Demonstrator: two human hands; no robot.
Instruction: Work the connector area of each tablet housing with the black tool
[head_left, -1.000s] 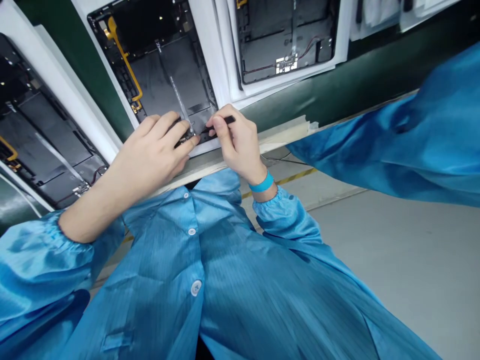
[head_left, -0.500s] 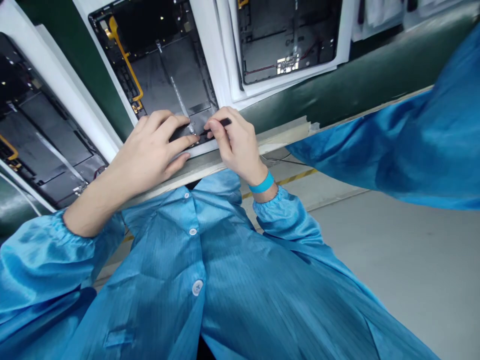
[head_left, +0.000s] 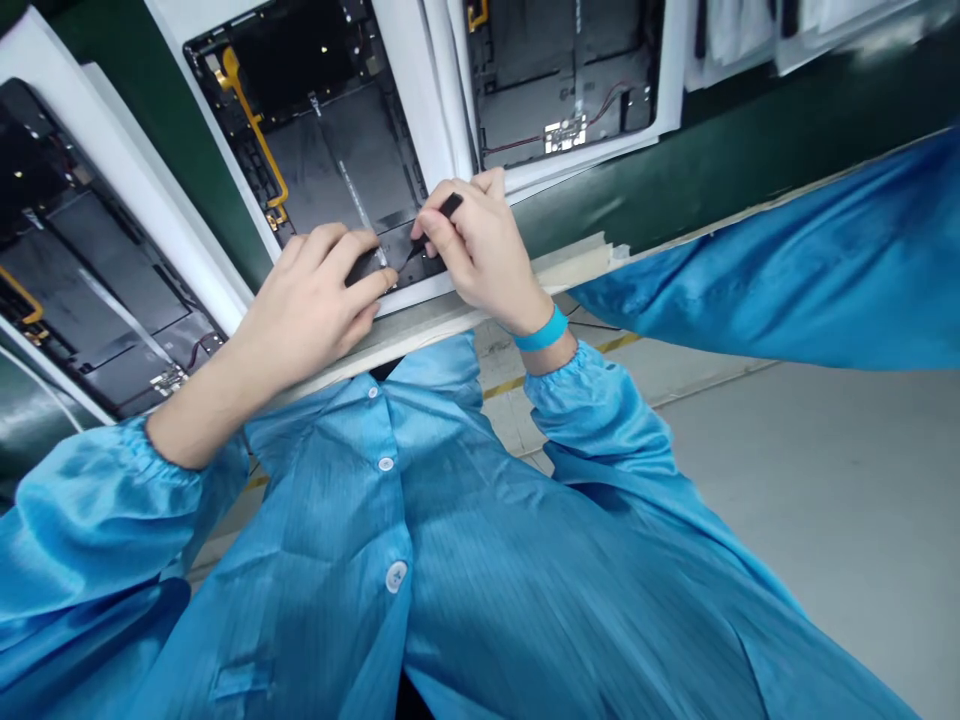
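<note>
One black tool (head_left: pixel 451 206) pinched in right grip (head_left: pixel 484 250); left grip (head_left: pixel 319 295) over device (head_left: pixel 330 150), state unclear; any lettering unreadable.

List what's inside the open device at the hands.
Inside the open device: a black section at the far end, a yellow-orange strip along the left, a pale strip down the middle. The left hand covers part of the near end; what lies beneath is hidden.

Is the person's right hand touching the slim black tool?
Touching: the head view shows the right hand pinching the slim black tool between thumb and fingers.
</note>
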